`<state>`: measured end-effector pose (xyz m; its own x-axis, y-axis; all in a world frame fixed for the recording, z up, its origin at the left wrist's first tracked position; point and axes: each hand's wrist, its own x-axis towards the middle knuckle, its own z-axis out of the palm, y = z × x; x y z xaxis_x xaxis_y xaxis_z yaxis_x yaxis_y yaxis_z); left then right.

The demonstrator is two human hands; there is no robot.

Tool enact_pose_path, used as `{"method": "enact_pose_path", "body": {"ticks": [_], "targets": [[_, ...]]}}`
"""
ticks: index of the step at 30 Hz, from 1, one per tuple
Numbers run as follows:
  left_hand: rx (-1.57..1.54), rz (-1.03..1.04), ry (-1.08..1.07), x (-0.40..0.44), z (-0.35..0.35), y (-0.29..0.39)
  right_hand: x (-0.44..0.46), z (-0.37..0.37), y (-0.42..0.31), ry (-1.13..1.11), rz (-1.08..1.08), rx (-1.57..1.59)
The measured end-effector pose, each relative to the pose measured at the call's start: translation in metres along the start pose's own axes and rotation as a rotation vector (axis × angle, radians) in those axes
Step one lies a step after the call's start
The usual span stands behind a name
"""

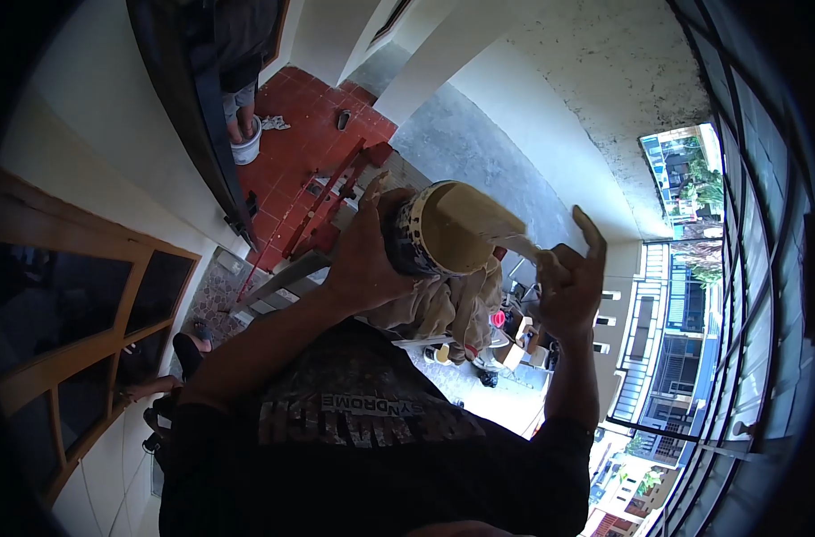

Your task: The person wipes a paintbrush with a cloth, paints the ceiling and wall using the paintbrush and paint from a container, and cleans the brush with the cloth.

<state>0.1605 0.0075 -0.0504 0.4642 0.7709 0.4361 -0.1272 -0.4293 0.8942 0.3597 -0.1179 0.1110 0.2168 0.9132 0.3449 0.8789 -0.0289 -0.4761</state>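
Observation:
My left hand (362,255) is wrapped around a paint can (407,234) with a dark and white patterned outside, tilted so that its mouth faces right. Pale cream paint coats its inside. Closed around the handle of a wide paintbrush (479,213) is my right hand (564,286), its index finger sticking up. The brush head is covered in cream paint and lies across the can's mouth, seemingly against the rim. Paint smears show on my fingers. Below the can hangs a crumpled beige cloth (461,304).
A person at the upper left has a hand in a white bucket (248,148) on the red tiled floor (291,107). Another person's arm (152,388) shows at the lower left. A red metal frame (336,192) stands beyond the can. Wood-framed windows (94,331) line the left.

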Motion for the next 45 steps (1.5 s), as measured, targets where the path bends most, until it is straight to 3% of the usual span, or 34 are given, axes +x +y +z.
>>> {"method": "enact_pose_path", "body": {"ticks": [6,8,9,10,15,16,20,25,28,30,32,34,37,39,42,45], "targets": [[-0.019,-0.028,-0.011,0.001,-0.001,0.001,-0.006,0.01,0.014,-0.065,0.05,-0.062],[-0.02,-0.027,-0.01,0.001,0.0,0.0,-0.01,0.007,0.016,0.1,-0.015,0.116],[-0.017,-0.015,-0.012,0.002,0.0,0.0,-0.011,0.008,0.013,0.04,0.051,0.055],[-0.015,-0.014,-0.016,0.001,-0.001,0.001,-0.011,0.01,0.02,-0.01,-0.035,-0.116],[0.093,0.006,-0.052,0.005,-0.005,0.008,-0.014,0.007,0.012,0.077,0.049,0.097],[0.096,0.01,-0.057,0.003,-0.004,0.01,-0.011,0.01,0.013,-0.02,0.029,-0.05],[0.071,0.0,-0.03,0.006,-0.007,0.008,-0.01,0.006,0.018,0.118,0.001,0.167],[0.089,0.082,0.048,0.012,-0.008,0.009,-0.007,0.018,0.019,0.021,0.052,0.039],[0.035,-0.033,-0.012,0.009,-0.005,0.006,-0.01,0.014,0.015,0.099,0.092,0.172],[0.026,0.044,0.04,0.011,-0.003,0.006,-0.006,0.014,0.017,0.026,0.066,0.035],[0.034,0.01,0.021,0.011,-0.004,0.005,-0.005,0.013,0.009,0.083,0.093,0.112],[0.041,-0.022,-0.003,0.009,-0.003,0.006,-0.001,0.016,0.01,0.023,0.018,-0.05],[0.071,0.083,0.062,0.013,-0.004,0.007,-0.003,0.015,0.018,0.055,0.004,0.051],[0.025,-0.029,-0.013,0.012,-0.005,0.007,-0.007,0.013,0.019,0.085,0.019,0.116],[0.028,0.051,0.036,0.011,-0.004,0.007,-0.006,0.028,0.024,0.024,0.132,0.125],[0.032,-0.005,-0.009,0.009,-0.004,0.004,-0.009,0.032,0.017,0.069,0.28,0.295]]}}
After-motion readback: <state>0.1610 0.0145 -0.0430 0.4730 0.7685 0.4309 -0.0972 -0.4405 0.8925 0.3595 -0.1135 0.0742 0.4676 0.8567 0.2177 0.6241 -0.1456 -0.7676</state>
